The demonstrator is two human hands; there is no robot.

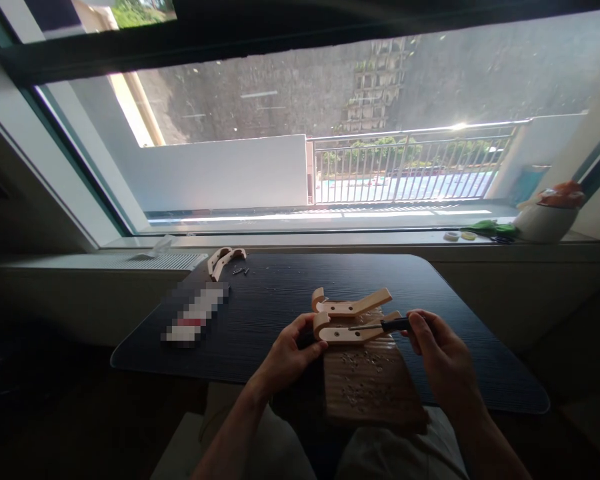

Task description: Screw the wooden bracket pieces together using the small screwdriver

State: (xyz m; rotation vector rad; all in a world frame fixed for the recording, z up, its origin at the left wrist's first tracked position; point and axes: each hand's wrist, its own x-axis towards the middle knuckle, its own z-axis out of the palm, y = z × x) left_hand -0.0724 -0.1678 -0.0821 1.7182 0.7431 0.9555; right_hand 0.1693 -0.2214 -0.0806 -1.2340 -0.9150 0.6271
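A wooden board [370,387] lies over my lap and the front edge of a dark table [280,300]. Two curved wooden hook pieces [353,319] lie on the board's far end. My left hand [287,353] is closed on the left end of the nearer hook piece. My right hand [437,347] grips the black handle of a screwdriver [380,326], whose tip points left at the nearer hook piece. Wood shavings are scattered on the board.
Two more wooden hook pieces [225,260] and a few small screws [241,271] lie at the table's far left. A flat blurred package [197,313] lies left of centre. On the sill stand a white pot [547,217] and green scissors [490,230].
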